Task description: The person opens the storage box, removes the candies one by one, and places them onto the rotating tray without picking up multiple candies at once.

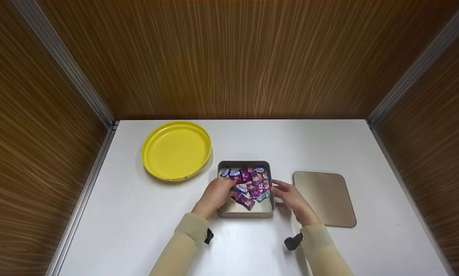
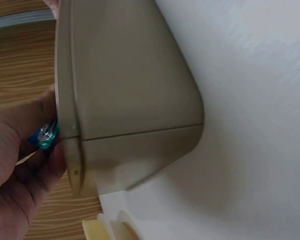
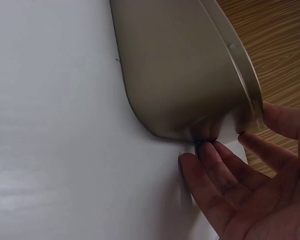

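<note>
A square metal tin [image 1: 246,215], without its lid, stands at the middle of the table with several small wrapped candies [image 1: 254,189] inside, mostly purple and blue. My left hand [image 1: 217,195] reaches over the tin's left wall, its fingers down among the candies. In the left wrist view, a shiny blue-green candy [image 2: 46,135] shows between thumb and fingers, above the rim. At the opposite side, my right hand [image 1: 290,196] rests its fingertips [image 3: 207,150] against the tin's outer wall, with the thumb at the rim. Those right fingers are loosely extended and hold nothing.
A round yellow tray [image 1: 177,151] lies at the back left. To the right of the tin is a flat metal lid [image 1: 325,199], partly behind the right hand and sleeve. Wood-grain panels [image 1: 244,61] enclose the white table [image 1: 252,249] at the back and both sides.
</note>
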`<state>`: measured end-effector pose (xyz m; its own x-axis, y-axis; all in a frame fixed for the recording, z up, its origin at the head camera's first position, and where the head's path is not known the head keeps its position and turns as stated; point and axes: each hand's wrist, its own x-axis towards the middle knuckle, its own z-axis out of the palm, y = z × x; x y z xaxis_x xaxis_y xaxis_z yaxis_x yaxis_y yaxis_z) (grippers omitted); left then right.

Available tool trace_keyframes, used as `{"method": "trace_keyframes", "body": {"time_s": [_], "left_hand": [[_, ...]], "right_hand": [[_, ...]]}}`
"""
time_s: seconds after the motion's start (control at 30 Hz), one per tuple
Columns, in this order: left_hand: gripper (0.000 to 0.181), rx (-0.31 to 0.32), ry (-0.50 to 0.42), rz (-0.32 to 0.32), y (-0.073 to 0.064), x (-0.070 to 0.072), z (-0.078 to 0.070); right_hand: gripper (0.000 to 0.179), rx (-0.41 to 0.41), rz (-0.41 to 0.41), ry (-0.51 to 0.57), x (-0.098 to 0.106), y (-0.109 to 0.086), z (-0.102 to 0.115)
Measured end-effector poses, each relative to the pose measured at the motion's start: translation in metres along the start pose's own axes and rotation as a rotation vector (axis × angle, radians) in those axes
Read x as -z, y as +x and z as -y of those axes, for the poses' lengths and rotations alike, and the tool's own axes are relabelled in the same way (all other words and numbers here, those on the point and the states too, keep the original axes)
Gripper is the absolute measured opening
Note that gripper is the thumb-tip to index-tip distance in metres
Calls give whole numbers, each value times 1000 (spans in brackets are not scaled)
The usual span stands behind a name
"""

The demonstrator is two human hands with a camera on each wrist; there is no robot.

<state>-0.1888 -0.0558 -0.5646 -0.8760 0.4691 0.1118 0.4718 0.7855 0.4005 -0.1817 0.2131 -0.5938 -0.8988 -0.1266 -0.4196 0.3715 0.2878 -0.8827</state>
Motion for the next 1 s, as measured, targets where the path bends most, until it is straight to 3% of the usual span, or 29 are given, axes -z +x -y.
{"method": "trace_keyframes", "body": {"time_s": [0.23, 0.5, 0.7, 0.77, 1.0], "left_hand": [[5, 40, -79, -110, -5, 11, 4], [7, 111, -152, -349, -9, 20, 30], [17, 293, -199, -460, -13, 30, 54], [20, 366, -214, -469, -14, 32, 63], [17, 561, -255, -502, -23, 36, 96]], "right_hand": [[54, 14, -1, 15, 0, 0, 0], [54, 10, 14, 30, 0, -4, 5], [53, 11, 4, 9, 0, -5, 6], [53, 6, -10, 8, 1, 1, -2], [56, -29, -8, -4, 0, -1, -3]]}}
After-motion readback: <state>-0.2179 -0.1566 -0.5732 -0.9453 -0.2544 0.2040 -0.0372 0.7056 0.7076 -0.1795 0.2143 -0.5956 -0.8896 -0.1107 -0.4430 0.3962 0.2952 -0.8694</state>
